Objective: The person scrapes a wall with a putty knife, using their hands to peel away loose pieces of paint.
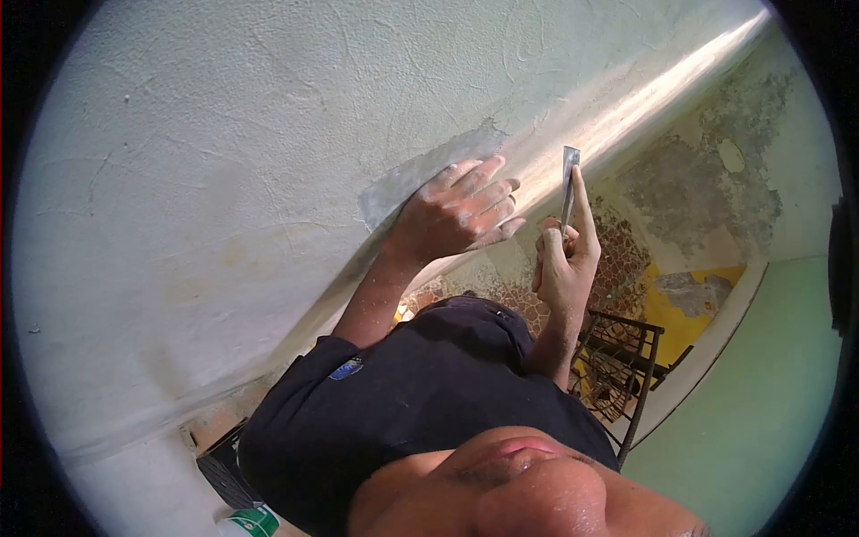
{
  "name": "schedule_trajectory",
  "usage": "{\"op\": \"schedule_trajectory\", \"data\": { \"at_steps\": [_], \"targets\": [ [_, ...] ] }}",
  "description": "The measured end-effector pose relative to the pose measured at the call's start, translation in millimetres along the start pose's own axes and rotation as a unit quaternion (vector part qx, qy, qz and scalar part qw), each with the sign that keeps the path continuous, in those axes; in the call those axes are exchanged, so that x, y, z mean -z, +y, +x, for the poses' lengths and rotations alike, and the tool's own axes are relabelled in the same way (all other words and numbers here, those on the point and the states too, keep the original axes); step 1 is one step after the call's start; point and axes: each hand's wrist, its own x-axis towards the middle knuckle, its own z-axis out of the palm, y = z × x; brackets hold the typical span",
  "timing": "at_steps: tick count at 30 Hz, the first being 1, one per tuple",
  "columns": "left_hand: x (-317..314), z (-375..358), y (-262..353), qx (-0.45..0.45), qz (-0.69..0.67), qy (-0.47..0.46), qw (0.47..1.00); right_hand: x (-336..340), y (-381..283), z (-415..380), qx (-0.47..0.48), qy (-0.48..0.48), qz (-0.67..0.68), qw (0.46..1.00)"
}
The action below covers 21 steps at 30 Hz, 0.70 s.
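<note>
My left hand (461, 210) lies against the pale textured wall (224, 116), back of the hand towards the camera, fingers spread and dusty, with no tool in it. Beside and partly under it is a smooth grey patch (403, 186) with ragged edges. To its right, away from the wall surface, my right hand (568, 259) grips a narrow metal scraper (570, 174). The blade points up in the view, and the index finger stretches along it. Fingers and palm hide the scraper's lower end.
A bright strip of light runs along the wall's edge. Beyond are a stained wall (689, 192) with peeling paint, a patterned floor (622, 255), a black metal rack (626, 349) and a green surface (743, 385). At lower left are a dark object (224, 470) and a green-and-white container (253, 522).
</note>
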Motion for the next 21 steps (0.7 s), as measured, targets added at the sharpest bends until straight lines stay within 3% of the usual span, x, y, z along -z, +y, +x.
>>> {"op": "schedule_trajectory", "data": {
  "at_steps": [5, 7, 10, 17, 19, 21],
  "targets": [
    [-15, -14, 4, -0.003, 0.039, -0.077, 0.996, 4, 1, -8, 0.0, 0.002, -0.021, 1.0],
    [-12, -18, 15, 0.046, 0.114, -0.216, 0.969, 4, 3, -11, 0.001, 0.0, -0.042, 0.999],
    [-20, -32, 23, 0.068, 0.19, -0.253, 0.946, 5, 7, -11, -0.012, -0.009, -0.043, 0.999],
    [-42, -56, 47, 0.186, 0.256, -0.249, 0.915, 7, 21, -6, -0.048, -0.039, -0.075, 0.995],
    [-50, -65, 53, 0.278, 0.183, -0.21, 0.919, 7, 24, -4, -0.067, -0.049, -0.078, 0.994],
    [-55, -68, 57, 0.305, 0.159, -0.19, 0.92, 8, 30, -2, -0.053, -0.06, -0.092, 0.993]
  ]
}}
